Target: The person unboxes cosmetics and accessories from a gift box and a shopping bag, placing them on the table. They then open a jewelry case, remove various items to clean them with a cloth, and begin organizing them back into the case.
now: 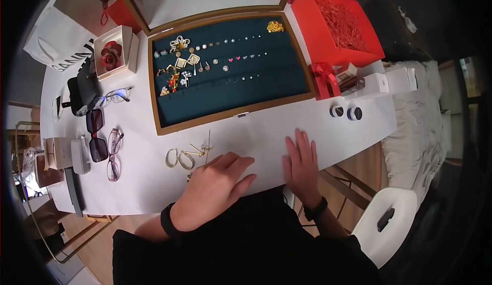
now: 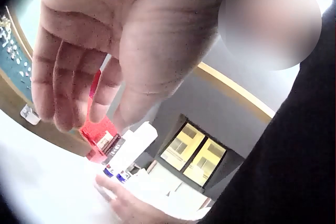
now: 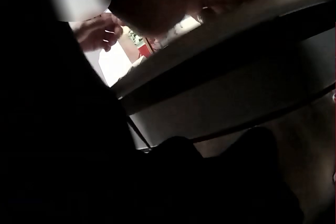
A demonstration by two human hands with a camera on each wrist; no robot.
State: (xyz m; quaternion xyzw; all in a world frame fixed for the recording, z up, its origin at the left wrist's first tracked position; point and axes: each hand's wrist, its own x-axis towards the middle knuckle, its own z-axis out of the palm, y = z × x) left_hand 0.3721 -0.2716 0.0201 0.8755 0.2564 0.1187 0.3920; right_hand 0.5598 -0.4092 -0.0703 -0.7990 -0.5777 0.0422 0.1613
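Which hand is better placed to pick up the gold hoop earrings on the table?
Likely the left hand: it hovers beside the gold hoop earrings. The right hand lies flat on the table, farther away.

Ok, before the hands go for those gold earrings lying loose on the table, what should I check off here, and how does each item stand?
1. Left hand free: ok, fingers relaxed, holding nothing.
2. Right hand free: ok, flat on the white table.
3. Gold hoop earrings in view beside the left hand: ok.
4. Long gold pins apart from the hoops: cannot tell, they lie close.
5. Jewellery tray open, with bare rows in front: ok.
6. Anything hidden under the left hand: cannot tell.
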